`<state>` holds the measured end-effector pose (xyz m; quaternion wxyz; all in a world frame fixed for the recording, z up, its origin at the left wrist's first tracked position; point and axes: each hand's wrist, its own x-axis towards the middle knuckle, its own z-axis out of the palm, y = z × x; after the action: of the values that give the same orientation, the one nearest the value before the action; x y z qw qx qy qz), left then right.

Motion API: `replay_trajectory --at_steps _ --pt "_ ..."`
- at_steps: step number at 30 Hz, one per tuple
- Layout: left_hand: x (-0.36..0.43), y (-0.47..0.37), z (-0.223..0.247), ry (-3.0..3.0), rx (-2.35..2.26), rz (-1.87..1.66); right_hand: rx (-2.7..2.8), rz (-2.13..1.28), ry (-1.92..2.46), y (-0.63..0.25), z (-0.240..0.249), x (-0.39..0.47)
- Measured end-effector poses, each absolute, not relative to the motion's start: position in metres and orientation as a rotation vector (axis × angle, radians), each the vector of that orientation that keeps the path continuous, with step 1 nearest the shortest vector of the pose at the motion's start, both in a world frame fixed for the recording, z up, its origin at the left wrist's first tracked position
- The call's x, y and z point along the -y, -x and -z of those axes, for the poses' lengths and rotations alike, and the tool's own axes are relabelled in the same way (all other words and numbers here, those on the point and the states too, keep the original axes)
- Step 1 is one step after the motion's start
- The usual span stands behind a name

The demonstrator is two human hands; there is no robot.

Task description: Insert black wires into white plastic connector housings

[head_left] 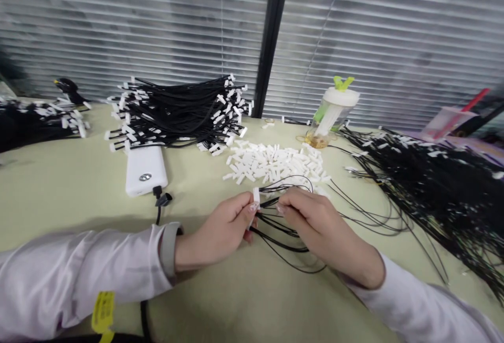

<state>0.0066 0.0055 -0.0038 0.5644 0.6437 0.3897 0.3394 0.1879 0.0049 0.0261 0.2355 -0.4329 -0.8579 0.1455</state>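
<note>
Between the thumb and fingers of my left hand point(226, 225) is a white plastic connector point(256, 196), held upright near the middle of the table. Thin black wires point(277, 223) run from it toward the right. My right hand point(315, 225) pinches some of these wires close to the connector; its fingertips are partly hidden. Several loose wires loop below and behind both hands. Just beyond the hands lies a pile of loose white connectors point(275, 162).
A stack of black cables with white ends point(173, 109) lies at the back, behind a white power bank point(145, 169). A clear lidded cup point(333, 114) stands at back right. Loose black wires point(441, 185) spread across the right, and more cables point(31, 122) lie far left.
</note>
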Motion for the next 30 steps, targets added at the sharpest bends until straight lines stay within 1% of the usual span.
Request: replay_trajectory --at_steps 11,17,20,24,26,30 --pt "-0.006 -0.007 0.003 -1.522 -0.899 -0.717 2.357 -0.221 1.173 -0.182 -0.01 -0.003" --pt "-0.005 -0.01 0.003 -1.489 -0.887 -0.742 2.312 -0.134 1.099 -0.187 -0.022 0.002" --pt "-0.002 -0.011 0.003 -1.533 -0.87 -0.743 2.296 -0.06 1.149 -0.184 -0.03 0.008" --pt "0.002 -0.011 0.003 -1.749 -0.87 -0.693 2.469 -0.134 1.319 -0.174 -0.031 0.015" --pt "0.003 -0.011 0.004 -1.791 -0.875 -0.682 2.432 -0.211 1.343 -0.171 -0.03 0.016" --pt "0.003 -0.01 0.003 -1.748 -0.862 -0.629 2.259 -0.379 1.255 -0.176 -0.031 0.011"
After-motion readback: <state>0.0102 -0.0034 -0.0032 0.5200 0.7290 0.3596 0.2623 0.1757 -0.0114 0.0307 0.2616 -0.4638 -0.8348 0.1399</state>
